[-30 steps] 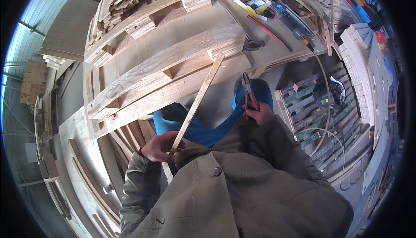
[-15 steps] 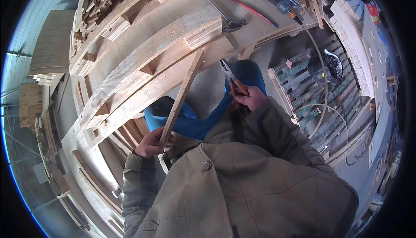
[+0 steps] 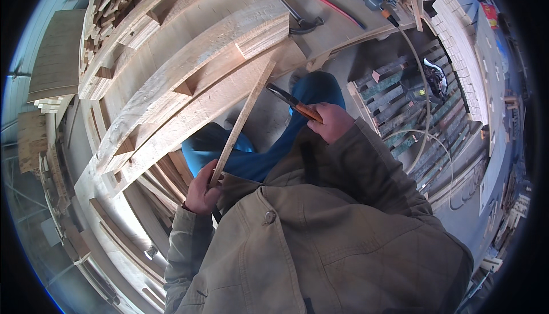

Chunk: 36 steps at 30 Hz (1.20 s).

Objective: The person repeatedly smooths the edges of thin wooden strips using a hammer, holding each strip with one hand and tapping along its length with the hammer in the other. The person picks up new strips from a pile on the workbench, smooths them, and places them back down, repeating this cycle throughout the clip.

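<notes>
My left hand (image 3: pixel 202 189) is closed round the near end of a narrow wooden strip (image 3: pixel 245 115). The strip slants up and to the right, its far end by the edge of the workbench (image 3: pixel 286 57). In my right hand (image 3: pixel 333 122) I grip a pair of pliers (image 3: pixel 294 103) with orange handles. Their dark jaws point left toward the strip and stand apart from it. The pliers appear edge-on, so how far their jaws part is hidden. Ahead of both hands lies a long pallet-like wooden frame (image 3: pixel 194 65) with blocks between its boards.
A hammer (image 3: pixel 306 26) and a red rod (image 3: pixel 326 5) lie on the bench's far side. A power tool with a hose (image 3: pixel 380 6) is beyond them. On the right stand a slatted pallet (image 3: pixel 394 105) and a stack of pale boards (image 3: pixel 460 57). Scrap wood (image 3: pixel 123 0) is heaped far left.
The pliers have turned from an upright slant with handles spread to pointing left, edge-on. The strip has rolled to show a narrower face. The view has shifted slightly.
</notes>
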Available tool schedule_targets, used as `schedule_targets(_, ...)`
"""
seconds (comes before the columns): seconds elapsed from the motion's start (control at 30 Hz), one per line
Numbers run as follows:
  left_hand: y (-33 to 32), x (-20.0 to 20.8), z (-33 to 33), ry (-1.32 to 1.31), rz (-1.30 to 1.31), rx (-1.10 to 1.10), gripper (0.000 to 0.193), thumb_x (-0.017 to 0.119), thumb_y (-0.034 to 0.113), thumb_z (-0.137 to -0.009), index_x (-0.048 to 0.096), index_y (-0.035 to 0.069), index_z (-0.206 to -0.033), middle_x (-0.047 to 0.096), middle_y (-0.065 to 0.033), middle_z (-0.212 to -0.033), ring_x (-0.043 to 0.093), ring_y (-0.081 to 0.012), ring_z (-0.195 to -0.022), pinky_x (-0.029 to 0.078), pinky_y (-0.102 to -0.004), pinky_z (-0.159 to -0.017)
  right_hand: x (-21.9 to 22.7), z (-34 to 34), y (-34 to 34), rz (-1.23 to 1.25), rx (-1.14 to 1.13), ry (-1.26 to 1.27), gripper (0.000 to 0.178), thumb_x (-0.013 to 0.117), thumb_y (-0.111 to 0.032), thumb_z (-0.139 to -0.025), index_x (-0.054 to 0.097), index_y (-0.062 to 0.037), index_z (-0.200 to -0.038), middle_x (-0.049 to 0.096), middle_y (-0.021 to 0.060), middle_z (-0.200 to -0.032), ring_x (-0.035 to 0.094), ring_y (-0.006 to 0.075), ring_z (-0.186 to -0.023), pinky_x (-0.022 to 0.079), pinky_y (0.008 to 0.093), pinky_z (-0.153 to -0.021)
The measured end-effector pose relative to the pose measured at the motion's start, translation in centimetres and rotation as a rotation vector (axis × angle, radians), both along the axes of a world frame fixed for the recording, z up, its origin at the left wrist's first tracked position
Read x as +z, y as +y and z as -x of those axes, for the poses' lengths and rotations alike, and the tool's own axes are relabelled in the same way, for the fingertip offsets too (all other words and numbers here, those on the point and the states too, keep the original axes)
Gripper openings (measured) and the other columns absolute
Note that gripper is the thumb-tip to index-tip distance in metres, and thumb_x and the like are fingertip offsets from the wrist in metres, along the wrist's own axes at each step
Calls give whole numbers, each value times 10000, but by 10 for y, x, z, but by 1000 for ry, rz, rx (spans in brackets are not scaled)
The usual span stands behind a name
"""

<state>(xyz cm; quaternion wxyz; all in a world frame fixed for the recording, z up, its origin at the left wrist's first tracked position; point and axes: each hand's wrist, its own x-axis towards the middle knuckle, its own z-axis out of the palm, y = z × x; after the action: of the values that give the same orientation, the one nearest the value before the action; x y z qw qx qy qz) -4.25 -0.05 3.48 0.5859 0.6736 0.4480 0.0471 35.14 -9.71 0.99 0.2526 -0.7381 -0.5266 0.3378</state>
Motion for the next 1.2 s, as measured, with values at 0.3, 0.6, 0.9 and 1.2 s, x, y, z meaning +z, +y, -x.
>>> schedule_targets(0.3,6,-3,-4,73,-109,45,562,675,203,-853,598,4,-1373,697,-96,-956,660,-179,-848,539,-328,-785,22,-11,7,-11,-16,-98,329,709,-207,-913,661,-62,-1204,666,152,-1078,661,382,-992,532,461,-848)
schedule_targets(0.6,8,-9,-2,114,-97,59,526,723,174,-844,634,26,-1340,709,-96,-952,673,-179,-849,545,-333,-783,21,-12,12,33,8,-124,369,699,-204,-921,645,-37,-1246,669,169,-1105,666,387,-998,532,436,-858)
schedule_targets(0.9,12,-7,-4,116,-140,50,505,726,159,-842,643,29,-1323,709,-97,-929,683,-183,-835,550,-335,-769,25,-10,12,56,-2,-140,365,700,-197,-926,645,-36,-1249,667,168,-1115,671,378,-1011,538,426,-873)
schedule_targets(1.2,13,-6,-5,115,-180,53,492,722,147,-837,653,33,-1311,710,-88,-896,683,-173,-806,551,-333,-748,24,-11,11,36,-8,-144,353,696,-198,-928,649,-44,-1242,668,163,-1113,669,376,-1014,539,427,-868)
